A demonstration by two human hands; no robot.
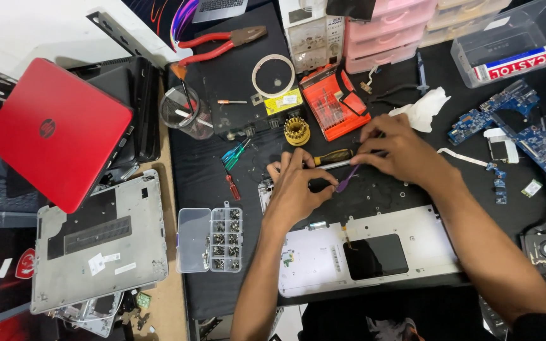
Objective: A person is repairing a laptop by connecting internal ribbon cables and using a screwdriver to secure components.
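Left hand [298, 189]: closed on small part, identity hidden.
Right hand [396, 151]: screwdriver [336, 158] pinched.
Progress: laptop palmrest [323, 259] stripped; boards [538, 136] laid aside.

A red laptop [58, 132] lies at left, red pliers [219, 44] at top, a clear screw box [210, 240] at lower centre, blue circuit boards [519, 123] at right.
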